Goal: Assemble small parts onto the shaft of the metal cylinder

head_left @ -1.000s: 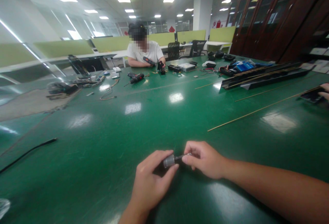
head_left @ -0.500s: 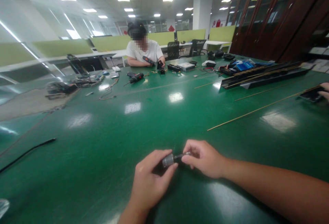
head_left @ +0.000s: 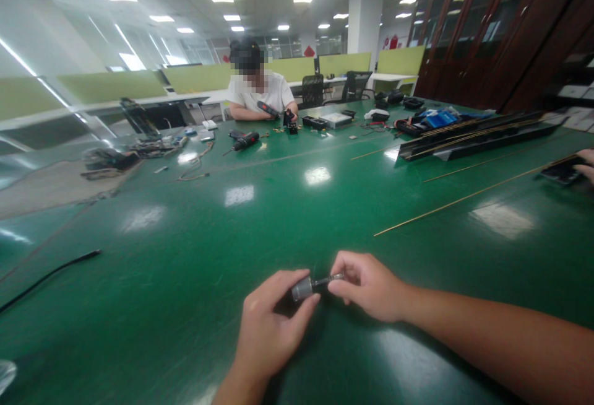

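Note:
My left hand (head_left: 271,321) is closed around a grey metal cylinder (head_left: 302,289), thumb and forefinger on its sides. From the cylinder's right end a thin dark shaft (head_left: 320,282) reaches toward my right hand (head_left: 366,287). Between the thumb and forefinger of that hand is a small shiny metal piece (head_left: 336,277), in line with the shaft. Whether the piece and the shaft are joined I cannot tell. Both hands are just above the green table (head_left: 185,306), near its front.
Thin brass-coloured rods (head_left: 440,205) and long black trays (head_left: 482,139) lie at the right, near another person's hand (head_left: 585,166). A black cable (head_left: 51,278) is at the left. Across the table a person in a white shirt (head_left: 273,89) sits behind a power drill (head_left: 245,140).
Between my hands, the dark part looks thinner than before, with more of the slim shaft showing. Both hands have barely shifted, and their grips are the same.

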A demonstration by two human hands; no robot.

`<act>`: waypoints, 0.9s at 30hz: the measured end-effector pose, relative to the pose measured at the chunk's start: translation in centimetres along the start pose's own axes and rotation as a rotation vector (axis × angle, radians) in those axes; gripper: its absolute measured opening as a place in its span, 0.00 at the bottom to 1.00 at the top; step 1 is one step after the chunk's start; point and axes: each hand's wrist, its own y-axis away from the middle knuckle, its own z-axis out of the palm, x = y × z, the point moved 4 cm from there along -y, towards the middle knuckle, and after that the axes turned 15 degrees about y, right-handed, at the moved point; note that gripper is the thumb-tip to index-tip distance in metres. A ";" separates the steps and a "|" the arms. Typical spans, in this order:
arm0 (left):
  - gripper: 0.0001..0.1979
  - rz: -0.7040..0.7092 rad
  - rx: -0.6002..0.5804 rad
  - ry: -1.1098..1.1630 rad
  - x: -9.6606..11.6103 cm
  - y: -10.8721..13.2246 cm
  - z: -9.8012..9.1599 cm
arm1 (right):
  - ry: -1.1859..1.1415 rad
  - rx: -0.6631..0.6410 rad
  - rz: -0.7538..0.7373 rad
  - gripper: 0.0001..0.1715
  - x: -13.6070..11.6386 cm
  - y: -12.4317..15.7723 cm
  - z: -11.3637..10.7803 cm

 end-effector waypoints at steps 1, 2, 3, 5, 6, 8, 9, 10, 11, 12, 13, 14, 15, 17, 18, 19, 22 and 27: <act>0.11 0.001 0.003 0.001 0.0 0.0 0.0 | 0.001 0.004 -0.001 0.08 0.0 0.0 0.0; 0.11 0.000 0.008 0.001 -0.1 0.0 0.0 | 0.003 0.008 -0.001 0.08 0.1 0.0 0.0; 0.11 -0.005 0.010 0.001 -0.1 0.0 0.0 | 0.005 0.010 0.001 0.08 0.2 0.0 0.0; 0.11 -0.022 0.011 0.003 -0.2 0.0 -0.1 | 0.009 0.018 0.010 0.09 0.4 -0.1 0.0; 0.12 -0.038 0.015 0.006 -0.3 0.0 -0.2 | 0.008 0.021 0.015 0.09 0.5 -0.1 0.0; 0.12 -0.085 0.035 0.021 -0.6 0.0 -0.5 | -0.016 0.037 0.022 0.10 0.7 -0.2 -0.1; 0.11 -0.122 0.061 0.034 -0.8 0.0 -0.8 | -0.044 0.049 0.022 0.10 0.7 -0.2 -0.2; 0.11 -0.172 0.098 0.055 -1.1 0.0 -1.0 | -0.080 0.060 0.019 0.11 0.7 -0.3 -0.2; 0.12 -0.233 0.148 0.090 -1.6 0.1 -1.3 | -0.118 0.064 0.015 0.12 0.7 -0.4 -0.3; 0.13 -0.301 0.205 0.144 -2.0 0.1 -1.6 | -0.151 0.062 0.009 0.13 0.7 -0.4 -0.3; 0.15 -0.371 0.268 0.216 -2.5 0.3 -1.8 | -0.173 0.051 0.000 0.14 0.7 -0.5 -0.3; 0.17 -0.436 0.332 0.304 -3.1 0.4 -2.0 | -0.184 0.036 -0.010 0.15 0.6 -0.6 -0.2; 0.18 -0.487 0.393 0.404 -3.6 0.5 -2.1 | -0.183 0.021 -0.020 0.16 0.6 -0.6 -0.2; 0.20 -0.541 0.512 0.612 -4.4 0.5 -2.3 | -0.162 0.005 -0.038 0.18 0.6 -0.7 0.0; 0.20 -0.551 0.570 0.706 -4.7 0.5 -2.4 | -0.148 0.004 -0.045 0.18 0.6 -0.8 0.0; 0.20 -0.556 0.627 0.788 -4.9 0.4 -2.5 | -0.135 0.004 -0.049 0.18 0.7 -0.8 0.1; 0.18 -0.584 0.744 0.937 -5.3 0.3 -2.8 | -0.116 0.001 -0.060 0.18 0.7 -1.0 0.1; 0.12 -0.766 0.842 0.961 -3.9 0.6 -3.3 | -0.129 -0.005 -0.058 0.17 0.8 -1.3 -0.1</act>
